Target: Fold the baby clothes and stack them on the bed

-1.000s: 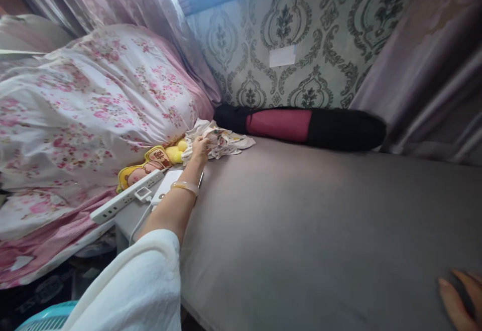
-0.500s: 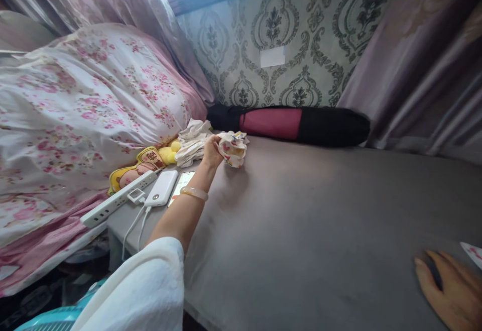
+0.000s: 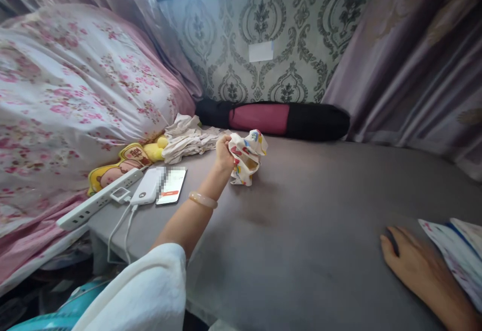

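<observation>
My left hand [image 3: 225,154], a pale bangle on its wrist, is closed round a crumpled white cloth [image 3: 246,157] with a colourful print. The cloth hangs just above the grey table [image 3: 301,220]; whether it is a garment I cannot tell. Left of it, a loose heap of off-white cloths [image 3: 188,140] lies near the back edge. Low on the right, my right hand [image 3: 408,258] rests palm down on the grey surface with thumb and fingers apart, holding nothing. Beside it lie folded cloths [image 3: 452,253], partly cut off by the frame edge.
A black and red long bag [image 3: 259,118] lies along the wall. At the left are a white power strip [image 3: 100,198], a white power bank [image 3: 148,185] with cables, a phone [image 3: 172,185] and a yellow plush toy [image 3: 124,162]. Floral fabric [image 3: 94,80] bulges behind them.
My left hand has drawn the printed cloth away from the heap, rightward and nearer to me. The view has shifted right, so more of my right hand and the folded cloths shows.
</observation>
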A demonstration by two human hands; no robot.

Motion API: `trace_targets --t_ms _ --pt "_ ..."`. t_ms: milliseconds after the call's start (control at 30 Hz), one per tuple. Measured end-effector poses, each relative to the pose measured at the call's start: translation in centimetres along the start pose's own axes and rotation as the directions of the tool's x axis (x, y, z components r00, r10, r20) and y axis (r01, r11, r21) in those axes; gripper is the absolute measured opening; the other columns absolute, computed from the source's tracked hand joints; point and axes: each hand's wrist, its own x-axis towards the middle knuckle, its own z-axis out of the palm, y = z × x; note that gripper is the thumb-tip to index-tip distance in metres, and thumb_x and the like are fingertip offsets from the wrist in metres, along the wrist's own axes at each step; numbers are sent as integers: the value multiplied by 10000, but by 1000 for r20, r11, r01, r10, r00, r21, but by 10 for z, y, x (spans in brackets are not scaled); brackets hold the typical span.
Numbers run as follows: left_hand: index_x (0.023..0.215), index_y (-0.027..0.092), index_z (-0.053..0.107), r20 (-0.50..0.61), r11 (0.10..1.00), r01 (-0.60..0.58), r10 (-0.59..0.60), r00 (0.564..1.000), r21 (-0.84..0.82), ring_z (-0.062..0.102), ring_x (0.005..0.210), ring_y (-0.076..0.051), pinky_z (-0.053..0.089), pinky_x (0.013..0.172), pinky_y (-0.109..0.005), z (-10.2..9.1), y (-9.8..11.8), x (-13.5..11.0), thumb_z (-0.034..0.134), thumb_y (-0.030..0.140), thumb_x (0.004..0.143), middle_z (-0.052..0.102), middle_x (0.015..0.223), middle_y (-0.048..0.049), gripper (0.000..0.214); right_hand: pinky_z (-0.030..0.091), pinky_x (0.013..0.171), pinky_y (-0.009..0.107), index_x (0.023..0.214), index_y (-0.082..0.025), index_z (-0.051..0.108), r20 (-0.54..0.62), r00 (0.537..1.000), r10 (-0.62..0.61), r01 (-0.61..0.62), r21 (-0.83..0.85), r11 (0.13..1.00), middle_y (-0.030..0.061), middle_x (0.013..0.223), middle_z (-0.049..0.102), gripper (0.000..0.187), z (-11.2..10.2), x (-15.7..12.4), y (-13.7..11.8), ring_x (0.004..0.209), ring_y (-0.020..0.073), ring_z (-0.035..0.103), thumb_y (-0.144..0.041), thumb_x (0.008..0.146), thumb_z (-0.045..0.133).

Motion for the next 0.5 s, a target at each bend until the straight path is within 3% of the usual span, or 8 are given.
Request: trace_targets --t_ms 133,200,233,300,367,500 --pt "578 182 525 29 995 87 -86 996 -42 519 397 -135 456 493 -255 7 -20 -11 488 202 617 507 451 20 56 492 973 446 1047 -171 684 190 981 -24 -13 189 982 162 1177 683 447 -5 13 -22 1093 320 647 -414 856 362" --pt "572 189 503 20 991 129 -128 992 -35 512 398 -135 451 493 -258 11 -31 -17 477 197 619 490 443 20 54 554 838 475 1088 -177 686 233 972 -13 -57 290 955 129 1007 737 460 -11 21 -46 914 317 705 -455 859 400" --pt "568 193 491 11 989 147 -146 989 -20 514 405 -137 456 503 -264 13 -36 -20 482 200 626 481 439 20 59 558 836 474 1082 -191 691 179 983 -42 -24 351 936 113 974 743 435 -14 25 -60 910 308 707 -459 862 429" --pt "571 199 480 0 986 167 -168 986 19 533 437 -148 482 545 -286 18 -45 -28 504 215 645 481 446 17 80 536 909 476 1038 -214 701 -69 985 -156 170 474 864 99 1055 731 363 -23 33 -91 1009 291 685 -417 864 455" --pt "578 200 481 11 982 184 -184 983 44 553 473 -157 508 600 -315 24 -53 -35 518 221 655 500 469 14 88 509 970 467 1070 -225 688 -225 946 -233 319 526 788 92 1156 701 315 -34 39 -123 1092 263 653 -354 898 458" --pt "570 199 488 43 963 265 -268 963 51 569 498 -165 521 645 -347 34 -66 -47 508 213 650 530 502 5 83 496 989 445 1114 -238 669 -387 859 -334 503 523 688 85 1170 689 270 -58 43 -178 1093 234 641 -271 934 471"
